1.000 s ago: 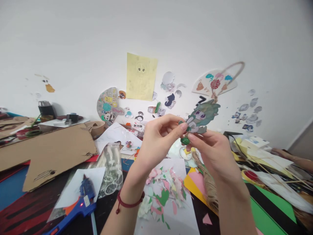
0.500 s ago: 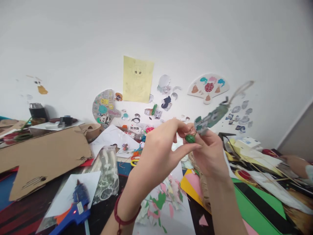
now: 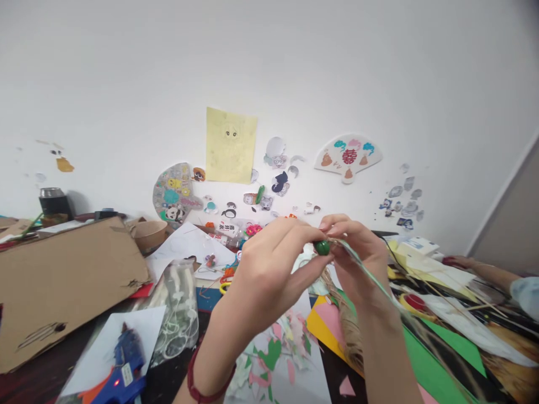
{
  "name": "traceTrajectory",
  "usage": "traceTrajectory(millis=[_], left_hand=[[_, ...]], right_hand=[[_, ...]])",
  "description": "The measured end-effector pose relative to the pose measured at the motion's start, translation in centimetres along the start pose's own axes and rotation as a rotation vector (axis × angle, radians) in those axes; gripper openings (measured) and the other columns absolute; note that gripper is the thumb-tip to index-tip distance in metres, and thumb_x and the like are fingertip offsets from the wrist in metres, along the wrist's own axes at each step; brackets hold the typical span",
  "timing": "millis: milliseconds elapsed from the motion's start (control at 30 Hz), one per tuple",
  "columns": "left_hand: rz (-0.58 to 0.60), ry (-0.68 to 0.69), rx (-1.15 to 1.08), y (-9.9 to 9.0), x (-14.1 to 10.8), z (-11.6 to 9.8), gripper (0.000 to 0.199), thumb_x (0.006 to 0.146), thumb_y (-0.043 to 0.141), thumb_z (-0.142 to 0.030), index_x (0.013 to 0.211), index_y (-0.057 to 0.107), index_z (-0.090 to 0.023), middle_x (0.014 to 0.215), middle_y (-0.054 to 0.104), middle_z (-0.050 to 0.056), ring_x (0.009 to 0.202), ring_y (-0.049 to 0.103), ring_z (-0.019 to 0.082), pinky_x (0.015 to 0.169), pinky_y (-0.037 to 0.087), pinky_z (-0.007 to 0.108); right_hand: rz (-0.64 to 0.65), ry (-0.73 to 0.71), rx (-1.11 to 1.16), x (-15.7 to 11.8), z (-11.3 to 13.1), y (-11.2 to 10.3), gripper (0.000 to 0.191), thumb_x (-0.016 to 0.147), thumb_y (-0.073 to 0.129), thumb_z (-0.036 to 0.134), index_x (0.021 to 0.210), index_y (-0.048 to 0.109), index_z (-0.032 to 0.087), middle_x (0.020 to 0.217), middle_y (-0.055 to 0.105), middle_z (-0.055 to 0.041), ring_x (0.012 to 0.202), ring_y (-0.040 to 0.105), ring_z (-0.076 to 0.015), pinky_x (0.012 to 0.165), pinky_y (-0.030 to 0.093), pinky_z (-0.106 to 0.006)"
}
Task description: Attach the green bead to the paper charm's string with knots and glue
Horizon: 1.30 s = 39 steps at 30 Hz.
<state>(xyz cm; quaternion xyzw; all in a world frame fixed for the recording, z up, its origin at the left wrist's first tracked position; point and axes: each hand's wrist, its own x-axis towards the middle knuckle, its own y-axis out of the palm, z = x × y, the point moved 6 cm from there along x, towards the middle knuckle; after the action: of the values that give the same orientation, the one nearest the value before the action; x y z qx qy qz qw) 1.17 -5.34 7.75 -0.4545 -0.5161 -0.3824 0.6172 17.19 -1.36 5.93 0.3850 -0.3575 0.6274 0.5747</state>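
My left hand, a red cord bracelet at its wrist, is closed, with thumb and forefinger pinching a small, round, glossy dark green bead. Just beside the bead, the fingers of my right hand are closed on a thin cord. From there a pale green strip, smeared by motion, trails down across my right wrist towards the lower right. Its far end is too blurred to make out. Both hands are raised above the worktable, fingertips almost touching.
Paper scraps lie on a white sheet below my hands. At the left are a blue glue gun with a red light and a large cardboard piece. Twine and green sheets lie right. Another person's arm reaches in at far right.
The leafy grey-green piece with a loop, raised above my right hand before, has swung down to the right and blurred. The bead stays between my left fingers. The view has shifted slightly.
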Motion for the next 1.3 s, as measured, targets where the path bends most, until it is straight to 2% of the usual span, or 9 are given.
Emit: traceTrajectory(millis=[167, 300, 500, 667, 767, 867, 1033, 1167, 1300], left_hand=[[0.013, -0.027, 0.002, 0.0, 0.0, 0.1, 0.01, 0.089, 0.067, -0.008, 0.099, 0.066, -0.011, 0.085, 0.07, 0.004, 0.076, 0.064, 0.013, 0.073, 0.051, 0.025], [0.063, -0.071, 0.007, 0.2, -0.2, 0.5, 0.013, 0.086, 0.065, -0.006, 0.098, 0.067, -0.008, 0.082, 0.068, 0.003, 0.073, 0.06, 0.013, 0.068, 0.047, 0.026], [0.123, -0.146, 0.014, 0.3, -0.4, 0.9, 0.024, 0.078, 0.06, 0.0, 0.099, 0.069, -0.007, 0.083, 0.068, 0.004, 0.07, 0.057, 0.013, 0.066, 0.045, 0.026], [0.155, -0.192, 0.023, 0.3, -0.5, 1.6, 0.021, 0.082, 0.059, -0.002, 0.098, 0.069, -0.01, 0.086, 0.069, 0.004, 0.071, 0.057, 0.013, 0.066, 0.045, 0.026], [0.17, -0.199, 0.028, 0.3, -0.5, 1.7, 0.021, 0.085, 0.057, -0.003, 0.1, 0.068, -0.011, 0.086, 0.069, 0.004, 0.072, 0.058, 0.014, 0.066, 0.045, 0.026], [0.156, -0.186, 0.025, 0.2, -0.4, 1.6, 0.01, 0.09, 0.061, -0.011, 0.099, 0.066, -0.014, 0.085, 0.069, 0.003, 0.073, 0.059, 0.014, 0.067, 0.047, 0.027], [0.133, -0.131, 0.01, 0.2, -0.2, 1.2, 0.008, 0.094, 0.063, -0.016, 0.102, 0.065, -0.015, 0.092, 0.07, 0.004, 0.078, 0.063, 0.013, 0.07, 0.051, 0.026], [0.094, -0.114, 0.0, 0.0, -0.2, 1.4, 0.01, 0.094, 0.063, -0.015, 0.103, 0.065, -0.017, 0.095, 0.071, 0.005, 0.08, 0.064, 0.014, 0.072, 0.054, 0.027], [0.093, -0.104, -0.001, -0.1, -0.3, 1.5, 0.011, 0.094, 0.065, -0.016, 0.105, 0.065, -0.017, 0.096, 0.072, 0.004, 0.081, 0.065, 0.013, 0.075, 0.055, 0.027]], right_hand=[[-0.036, -0.075, -0.104, 0.1, 0.8, 0.0, 0.017, 0.082, 0.074, 0.021, 0.097, 0.076, 0.028, 0.096, 0.066, -0.0044, 0.093, 0.062, -0.0212, 0.075, 0.052, -0.033], [0.032, -0.161, -0.197, 0.0, 1.6, -0.1, 0.021, 0.084, 0.07, 0.018, 0.103, 0.076, 0.027, 0.099, 0.068, -0.0054, 0.094, 0.062, -0.0217, 0.075, 0.052, -0.033], [0.101, -0.17, -0.319, -0.3, 2.6, 0.0, 0.029, 0.081, 0.074, 0.015, 0.108, 0.075, 0.026, 0.104, 0.067, -0.006, 0.098, 0.062, -0.0227, 0.072, 0.053, -0.033], [0.143, -0.35, -0.582, -0.7, 3.7, 0.5, 0.041, 0.078, 0.073, 0.004, 0.113, 0.074, 0.027, 0.108, 0.07, -0.0058, 0.099, 0.066, -0.0232, 0.081, 0.053, -0.038], [0.102, -0.435, -0.64, -0.9, 4.1, 0.6, 0.039, 0.08, 0.072, 0.004, 0.112, 0.075, 0.026, 0.104, 0.072, -0.0056, 0.094, 0.068, -0.0223, 0.077, 0.054, -0.037], [0.004, -0.359, -0.561, -0.8, 3.4, 0.3, 0.025, 0.082, 0.072, 0.011, 0.101, 0.077, 0.026, 0.096, 0.073, -0.0043, 0.087, 0.068, -0.0219, 0.072, 0.054, -0.037], [-0.213, -0.045, -0.309, -0.9, 0.4, -1.3, 0.004, 0.084, 0.075, 0.022, 0.084, 0.076, 0.025, 0.08, 0.073, -0.0021, 0.075, 0.069, -0.0211, 0.072, 0.059, -0.039], [-0.187, 0.072, -0.218, -0.8, -0.4, -1.3, 0.006, 0.083, 0.078, 0.026, 0.078, 0.075, 0.024, 0.069, 0.072, -0.0008, 0.064, 0.067, -0.0196, 0.061, 0.058, -0.036], [-0.097, 0.053, -0.217, -0.4, 0.6, -0.9, 0.005, 0.081, 0.078, 0.018, 0.084, 0.077, 0.023, 0.08, 0.074, -0.0008, 0.071, 0.067, -0.0168, 0.063, 0.056, -0.031]])
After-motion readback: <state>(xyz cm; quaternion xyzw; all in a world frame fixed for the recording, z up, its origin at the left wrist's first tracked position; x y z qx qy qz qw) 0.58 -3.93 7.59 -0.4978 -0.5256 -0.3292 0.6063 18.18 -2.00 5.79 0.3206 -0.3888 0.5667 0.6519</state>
